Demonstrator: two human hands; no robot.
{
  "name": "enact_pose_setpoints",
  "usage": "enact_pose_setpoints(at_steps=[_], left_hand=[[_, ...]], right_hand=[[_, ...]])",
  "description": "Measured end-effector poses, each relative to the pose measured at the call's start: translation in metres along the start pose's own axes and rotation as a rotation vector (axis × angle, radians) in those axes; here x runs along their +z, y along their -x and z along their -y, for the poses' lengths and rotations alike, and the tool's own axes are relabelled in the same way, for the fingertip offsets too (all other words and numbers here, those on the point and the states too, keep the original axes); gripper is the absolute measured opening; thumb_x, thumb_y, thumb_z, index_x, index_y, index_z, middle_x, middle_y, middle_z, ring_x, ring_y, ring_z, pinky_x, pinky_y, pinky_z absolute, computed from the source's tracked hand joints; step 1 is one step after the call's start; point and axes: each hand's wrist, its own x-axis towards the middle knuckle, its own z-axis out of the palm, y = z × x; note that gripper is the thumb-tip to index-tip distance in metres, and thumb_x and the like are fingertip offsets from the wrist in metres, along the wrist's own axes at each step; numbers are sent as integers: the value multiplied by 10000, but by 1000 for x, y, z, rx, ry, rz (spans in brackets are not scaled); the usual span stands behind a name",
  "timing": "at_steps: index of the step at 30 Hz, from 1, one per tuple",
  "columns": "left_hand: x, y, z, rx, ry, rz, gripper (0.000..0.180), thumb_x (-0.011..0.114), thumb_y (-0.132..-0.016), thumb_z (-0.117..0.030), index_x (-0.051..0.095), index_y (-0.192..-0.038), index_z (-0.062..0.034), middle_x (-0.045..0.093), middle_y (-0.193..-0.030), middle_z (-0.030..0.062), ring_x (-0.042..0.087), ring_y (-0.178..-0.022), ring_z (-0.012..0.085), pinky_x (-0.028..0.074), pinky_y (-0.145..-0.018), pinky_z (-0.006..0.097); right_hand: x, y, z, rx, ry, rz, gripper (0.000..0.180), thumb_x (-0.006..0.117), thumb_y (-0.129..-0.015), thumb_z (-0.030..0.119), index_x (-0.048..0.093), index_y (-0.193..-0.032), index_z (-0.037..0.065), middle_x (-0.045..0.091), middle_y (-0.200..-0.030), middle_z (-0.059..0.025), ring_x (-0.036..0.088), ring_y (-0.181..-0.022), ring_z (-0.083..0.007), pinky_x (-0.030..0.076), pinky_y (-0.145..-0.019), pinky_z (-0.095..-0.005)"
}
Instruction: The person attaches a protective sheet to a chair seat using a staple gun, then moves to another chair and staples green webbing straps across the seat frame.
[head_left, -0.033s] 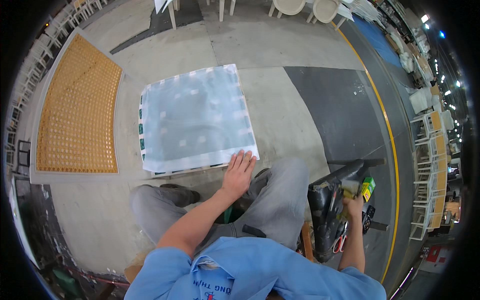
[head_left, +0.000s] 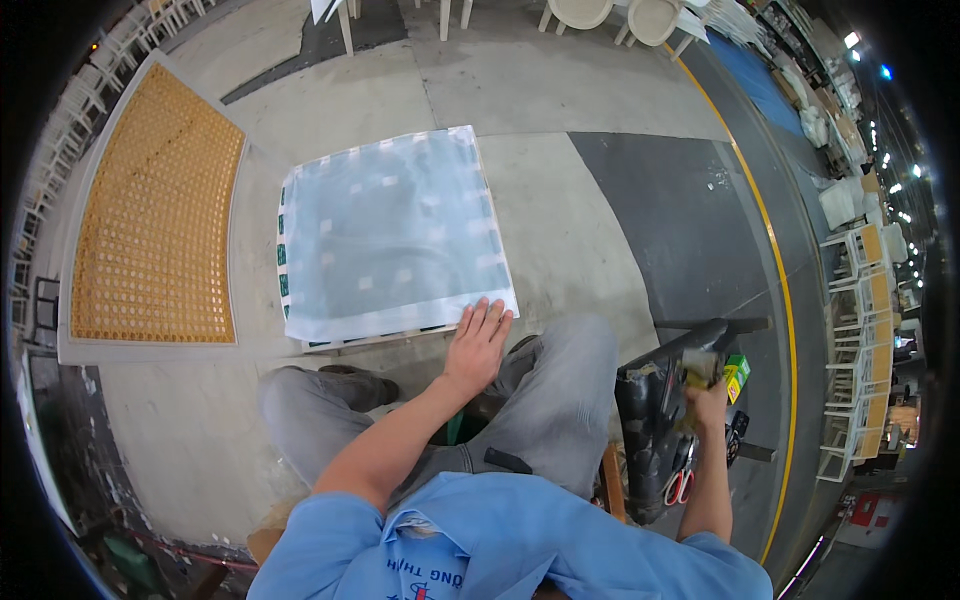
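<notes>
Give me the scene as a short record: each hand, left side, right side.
Left hand: spread flat on the near right corner of a pale-blue, translucent, four-sided sheet
Right hand: at a blurred yellowish object; grip unclear
Left side: yellow woven-cane panel in a white frame
Right side: worn black-topped stand; red-handled scissors near its close end; green-and-yellow box just beyond the right hand
</notes>
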Motion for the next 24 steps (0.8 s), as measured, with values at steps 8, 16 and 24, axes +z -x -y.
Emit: enact_pose_setpoints(at_steps=[8, 16, 24], left_hand=[[-3, -2, 7, -24, 29, -1, 607, 653, -905, -140, 514, -1492, -72, 453, -1570, 149, 364, -1497, 365, 241, -1255, 510], [3, 0, 8, -66, 34, -7, 581, 642, -904, -145, 540, -1474, -100, 435, -1585, 140, 356, -1503, 353, 253, -1248, 515], [-1, 2, 10, -62, 35, 26, 609, 622, -892, -131, 525, -1492, -87, 415, -1601, 148, 336, -1516, 358, 249, -1251, 519]], right_hand=[[109, -79, 238, -226, -91, 565, 455, 870, -830, 154, 657, -1207, 13, 695, -1012, -44, 658, -813, -139, 540, -720, -321], [236, -71, 294, -675, 548, 1323, 680, 849, -779, 80, 603, -1413, 106, 725, -1252, -132, 686, -1130, -263, 515, -1027, -369], [261, -62, 251, -586, 613, 1371, 643, 835, -765, 140, 633, -1375, 133, 735, -1185, -181, 693, -1102, -349, 534, -979, -392]])
